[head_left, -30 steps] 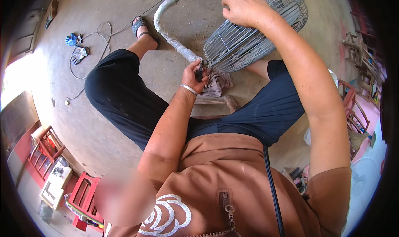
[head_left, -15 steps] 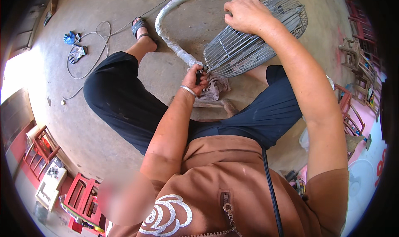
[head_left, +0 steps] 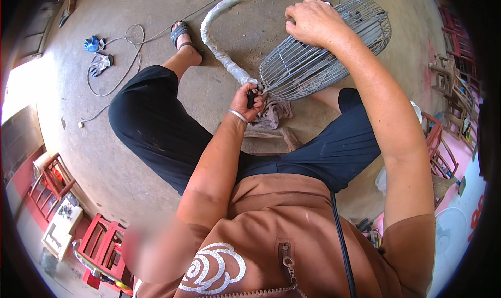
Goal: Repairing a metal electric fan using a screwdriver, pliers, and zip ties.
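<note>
Ahead of me, between my legs, a grey wire cage (head_left: 313, 65), shaped like a fan guard, stands tilted edge-on. Beside it curves a thick tube wrapped in pale plastic (head_left: 209, 29), which meets the cage's near end at my left hand. My left hand (head_left: 245, 100) is closed around a black knob (head_left: 251, 98) at that joint. At the far upper side of the cage, my right hand (head_left: 313, 21) is curled with bent fingers; what its fingertips hold is hidden behind the hand. A crumpled greyish cloth (head_left: 274, 112) lies under the near end of the cage.
A small wooden stool (head_left: 287, 137) stands below the cloth. Blue-and-grey gloves (head_left: 99, 63) and a looped cable (head_left: 133, 63) lie on the floor at the left. Red chairs (head_left: 102, 243) stand at lower left, and wooden stools (head_left: 441, 73) at the right.
The view has shifted slightly, so everything sits a little further right and lower. More of the cage's far wire loop shows. Both hands stay at the same places on the object.
</note>
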Action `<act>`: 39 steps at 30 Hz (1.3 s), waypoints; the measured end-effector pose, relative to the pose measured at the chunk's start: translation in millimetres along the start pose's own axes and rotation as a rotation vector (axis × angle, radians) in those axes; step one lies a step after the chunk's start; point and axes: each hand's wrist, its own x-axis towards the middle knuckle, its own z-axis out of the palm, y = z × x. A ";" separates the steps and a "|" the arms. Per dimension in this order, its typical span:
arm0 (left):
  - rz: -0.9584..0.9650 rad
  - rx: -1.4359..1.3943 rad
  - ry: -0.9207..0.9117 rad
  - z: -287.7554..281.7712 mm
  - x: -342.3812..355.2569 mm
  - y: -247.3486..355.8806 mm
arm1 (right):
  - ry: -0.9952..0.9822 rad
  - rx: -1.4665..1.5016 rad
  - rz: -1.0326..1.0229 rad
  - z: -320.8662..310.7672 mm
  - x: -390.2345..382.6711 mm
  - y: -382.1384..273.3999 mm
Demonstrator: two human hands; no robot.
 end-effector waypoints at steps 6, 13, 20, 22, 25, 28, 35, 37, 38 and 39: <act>-0.005 -0.049 -0.084 -9.9 3.5 1.3 | -0.052 0.025 -0.040 -8.5 2.8 -1.4; -0.140 0.183 -0.036 -5.9 8.4 14.8 | -0.096 0.086 -0.015 -10.0 5.6 2.1; -0.200 0.250 0.108 20.1 5.1 16.9 | -0.135 0.057 0.008 -13.4 -0.2 13.9; -0.259 0.367 0.143 26.1 4.1 21.4 | -0.133 0.051 -0.036 -14.8 -1.3 12.6; -0.239 0.454 0.124 20.9 3.9 27.3 | -0.118 0.058 -0.004 -15.6 1.0 6.3; -0.222 0.525 0.124 25.3 -2.1 26.7 | -0.148 0.057 0.019 -18.4 2.4 2.4; -0.135 0.561 0.131 22.7 0.9 21.2 | -0.129 0.070 -0.016 -16.3 6.6 1.1; -0.121 0.534 0.104 19.7 2.1 18.9 | -0.149 0.067 -0.024 -14.6 5.9 2.0; -0.118 0.530 0.097 22.3 0.9 19.5 | -0.158 0.069 -0.027 -16.3 8.3 4.2; -0.117 0.542 0.092 24.1 -1.6 18.0 | -0.149 0.046 -0.036 -15.1 8.0 5.0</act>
